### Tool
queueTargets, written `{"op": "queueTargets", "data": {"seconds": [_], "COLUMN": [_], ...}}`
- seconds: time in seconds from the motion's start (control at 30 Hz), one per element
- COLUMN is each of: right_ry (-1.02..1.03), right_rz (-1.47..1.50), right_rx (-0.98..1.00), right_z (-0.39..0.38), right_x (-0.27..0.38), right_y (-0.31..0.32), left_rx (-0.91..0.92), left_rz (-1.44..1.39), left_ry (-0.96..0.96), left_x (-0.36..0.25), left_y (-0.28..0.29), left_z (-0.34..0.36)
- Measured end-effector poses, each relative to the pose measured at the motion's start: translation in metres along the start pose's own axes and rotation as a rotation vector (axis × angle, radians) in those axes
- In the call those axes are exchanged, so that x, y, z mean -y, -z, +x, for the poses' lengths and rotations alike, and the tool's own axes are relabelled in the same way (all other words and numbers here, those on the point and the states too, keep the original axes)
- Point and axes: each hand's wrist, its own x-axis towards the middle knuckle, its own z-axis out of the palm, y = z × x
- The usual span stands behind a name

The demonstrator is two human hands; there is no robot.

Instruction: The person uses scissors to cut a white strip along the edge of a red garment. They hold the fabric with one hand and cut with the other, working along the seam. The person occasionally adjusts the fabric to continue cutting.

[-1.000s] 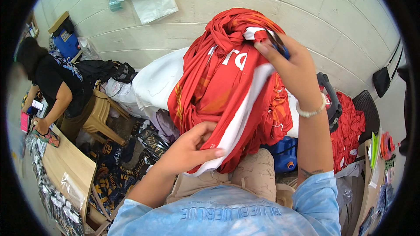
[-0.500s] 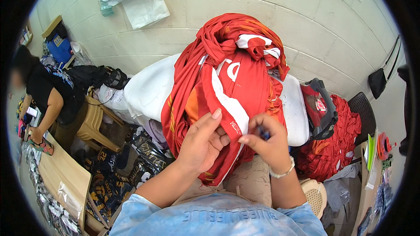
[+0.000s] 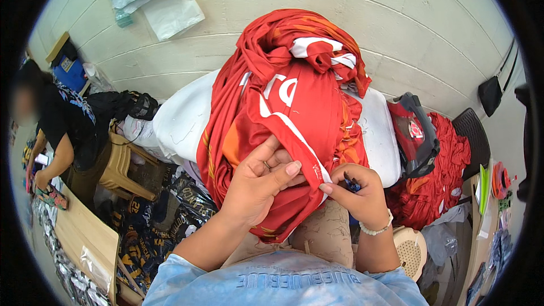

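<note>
A large heap of red garments [image 3: 323,107], with white and orange patches, rises in front of me and reaches down to my lap. My left hand [image 3: 252,187] is curled at a red strip with a white band, its thumb over the bent fingers; part of its grip is hidden. Close beside it, my right hand [image 3: 365,192] pinches the same strip's edge between thumb and forefinger. Tucked within the right fingers is a small dark blue tool [image 3: 352,185], too covered to name.
White padded surface [image 3: 184,116] under the heap. At right, a grey-and-red plastic case [image 3: 413,133], more red cloth [image 3: 422,198] and a beige stool [image 3: 409,252]. At left, a tan chair [image 3: 127,164], dark packaged clothes [image 3: 150,221], a wooden board [image 3: 85,235] and another person [image 3: 71,119].
My view has shifted slightly. The left thumb has moved down and right along the strip, and the right hand has turned a little, showing more of the dark tool.
</note>
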Motion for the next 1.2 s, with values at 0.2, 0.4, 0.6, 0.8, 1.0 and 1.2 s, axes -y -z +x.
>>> {"op": "queueTargets", "data": {"seconds": [0.2,0.4,0.6,0.8,1.0,1.2], "right_ry": [0.005,-0.105,0.048,0.249,0.265,0.279], "right_rz": [-0.086,0.051,-0.139,-0.158,-0.192,-0.215], "right_rx": [0.069,-0.032,-0.094,-0.199,-0.252,-0.260], "right_z": [-0.003,-0.006,-0.012,-0.011,-0.011,-0.014], "right_x": [0.001,-0.002,-0.003,-0.007,-0.006,-0.004], "right_y": [0.007,0.009,0.002,-0.018,-0.025,-0.028], "left_rx": [-0.064,-0.157,-0.154,-0.113,-0.151,-0.121], "left_rz": [-0.073,0.001,0.034,0.013,0.022,0.016], "left_ry": [0.125,0.089,0.063,0.018,0.025,-0.019], "left_x": [0.010,0.016,0.013,0.009,0.006,0.009], "left_y": [0.002,-0.001,-0.005,-0.007,-0.008,-0.007], "left_z": [0.006,0.006,0.000,-0.003,-0.007,-0.007]}}
